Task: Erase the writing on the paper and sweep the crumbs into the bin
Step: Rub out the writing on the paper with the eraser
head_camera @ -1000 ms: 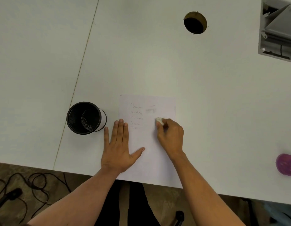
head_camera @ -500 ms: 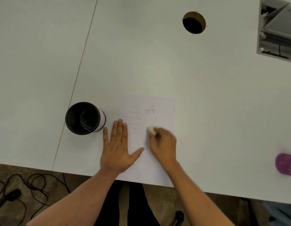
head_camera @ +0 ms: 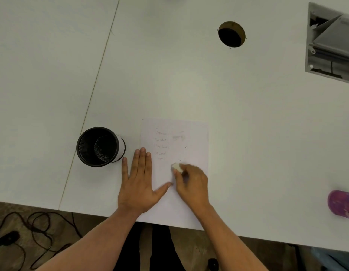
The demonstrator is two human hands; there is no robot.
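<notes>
Paper (head_camera: pixel 191 202) flat on counter (head_camera: pixel 169 85), near edge. Bin (head_camera: pixel 100 146) left of paper, apart from it. Left hand (head_camera: pixel 139 184) flat across paper's left edge; right hand (head_camera: pixel 191 184) on paper with eraser (head_camera: pixel 177 167), below writing (head_camera: pixel 161 145). Crumbs (head_camera: pixel 186 147) right of writing. Bottle (head_camera: pixel 342 207) far right. Cable hole (head_camera: pixel 231 34) behind paper.

Purple bottle (head_camera: pixel 343 207) cut off at right edge, pencil writing (head_camera: pixel 161 144) illegible (too faint)
</notes>
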